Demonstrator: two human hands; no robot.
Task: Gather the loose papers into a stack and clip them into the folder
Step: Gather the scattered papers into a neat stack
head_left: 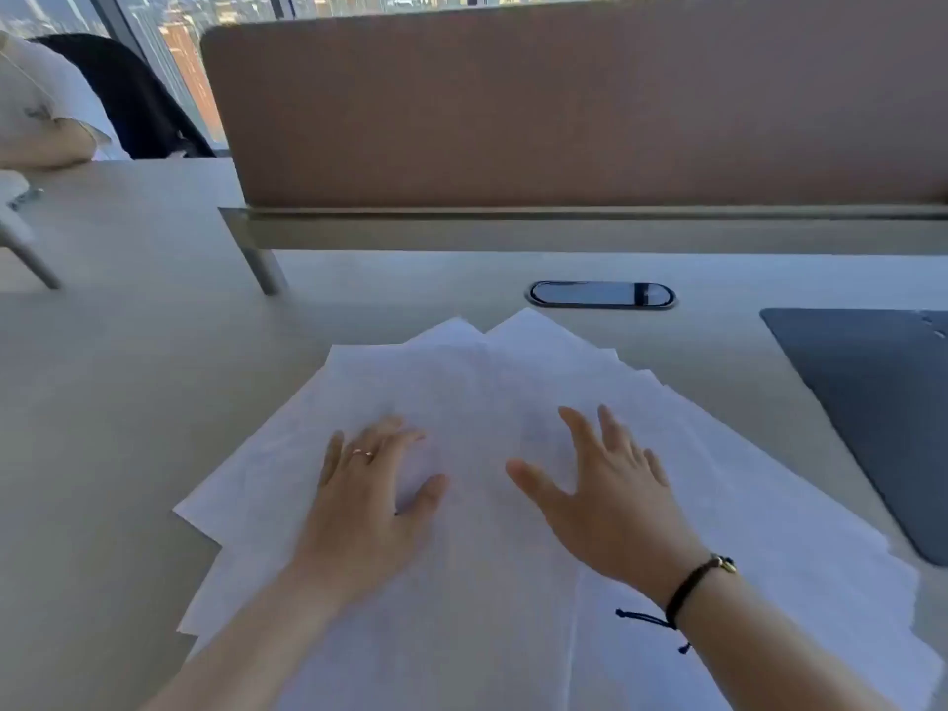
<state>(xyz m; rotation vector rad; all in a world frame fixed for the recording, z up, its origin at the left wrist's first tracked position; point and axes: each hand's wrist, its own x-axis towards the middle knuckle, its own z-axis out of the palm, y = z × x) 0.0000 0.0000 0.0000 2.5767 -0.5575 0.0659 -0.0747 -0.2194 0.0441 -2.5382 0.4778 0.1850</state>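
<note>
Several loose white papers (477, 382) lie fanned out and overlapping on the pale desk (128, 402) right in front of me. My left hand (369, 495), with a ring on one finger, rests flat on the left part of the sheets, fingers spread. My right hand (605, 495), with a dark cord bracelet at the wrist, hovers or lies over the right part, fingers apart, holding nothing. A dark grey folder (872, 402) lies flat at the desk's right edge, beside the papers and partly cut off by the frame.
A brown partition screen (564, 110) stands along the desk's far edge. A black oval cable port (600, 294) sits just beyond the papers. At the far left, another person's arm in a white sleeve (41, 120) and a black chair back (133, 94).
</note>
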